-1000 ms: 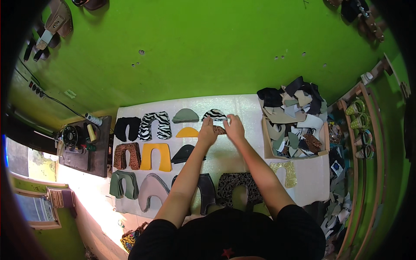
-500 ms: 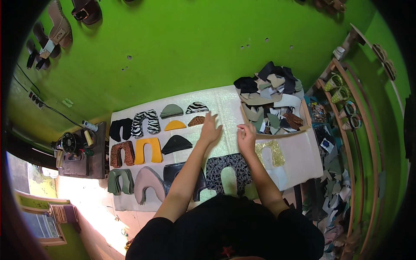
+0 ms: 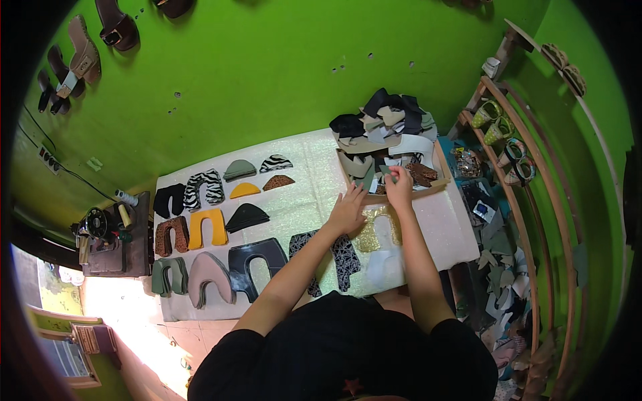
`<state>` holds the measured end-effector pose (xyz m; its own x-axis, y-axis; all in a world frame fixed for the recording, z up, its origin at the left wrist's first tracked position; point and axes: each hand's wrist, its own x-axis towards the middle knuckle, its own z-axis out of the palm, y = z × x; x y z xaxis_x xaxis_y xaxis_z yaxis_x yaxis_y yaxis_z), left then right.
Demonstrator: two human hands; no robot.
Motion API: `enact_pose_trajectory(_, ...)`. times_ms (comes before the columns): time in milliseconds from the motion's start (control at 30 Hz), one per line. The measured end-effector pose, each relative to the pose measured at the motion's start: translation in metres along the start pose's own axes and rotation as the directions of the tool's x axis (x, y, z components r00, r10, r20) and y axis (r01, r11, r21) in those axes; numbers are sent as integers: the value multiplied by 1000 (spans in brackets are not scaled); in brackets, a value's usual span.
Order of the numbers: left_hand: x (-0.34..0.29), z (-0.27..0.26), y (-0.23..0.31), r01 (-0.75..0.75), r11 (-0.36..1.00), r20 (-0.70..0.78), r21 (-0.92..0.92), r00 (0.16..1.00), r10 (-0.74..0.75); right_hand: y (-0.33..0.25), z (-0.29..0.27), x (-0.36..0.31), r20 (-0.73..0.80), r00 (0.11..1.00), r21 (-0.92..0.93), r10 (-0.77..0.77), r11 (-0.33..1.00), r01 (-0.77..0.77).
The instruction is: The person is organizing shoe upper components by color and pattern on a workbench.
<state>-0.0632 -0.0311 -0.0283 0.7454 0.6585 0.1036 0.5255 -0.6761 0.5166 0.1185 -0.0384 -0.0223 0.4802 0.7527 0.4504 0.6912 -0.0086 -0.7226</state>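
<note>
My right hand (image 3: 400, 187) reaches into a shallow cardboard box (image 3: 428, 190) of cut scraps. Its fingers close at a dark green scrap (image 3: 387, 172); the pinch itself is partly hidden. Just outside the box's front edge, my left hand (image 3: 348, 212) is open, fingers spread, with its fingertips close to the rim. Brown scraps (image 3: 421, 175) and a grey-green scrap (image 3: 360, 167) lie in the box. Below my hands are a glittery gold U-shaped piece (image 3: 369, 235), a white piece (image 3: 384, 271) and a black-and-grey patterned U-shaped piece (image 3: 344, 262).
On the pale table (image 3: 301, 200), stacked pieces stand in rows at left: zebra print (image 3: 204, 189), yellow (image 3: 208, 228), pink (image 3: 208, 275), and black half-moons (image 3: 246, 217). A sewing machine (image 3: 97, 224) is at far left. A wooden rack (image 3: 528, 220) with sandals stands at right.
My right hand has moved into the box among the scraps. My left hand has come away from the half-moon pieces toward the box's front edge. The view has shifted right.
</note>
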Motion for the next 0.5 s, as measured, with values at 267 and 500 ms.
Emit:
enact_pose_trajectory(267,-5,5,-5,-46,995,-58,-89,997,41,21,45,45,534,825,-141,184,982,-128)
enact_pose_trajectory(500,-6,8,-5,-81,987,-72,-136,995,71,30,87,62,457,801,-270,385,919,-288)
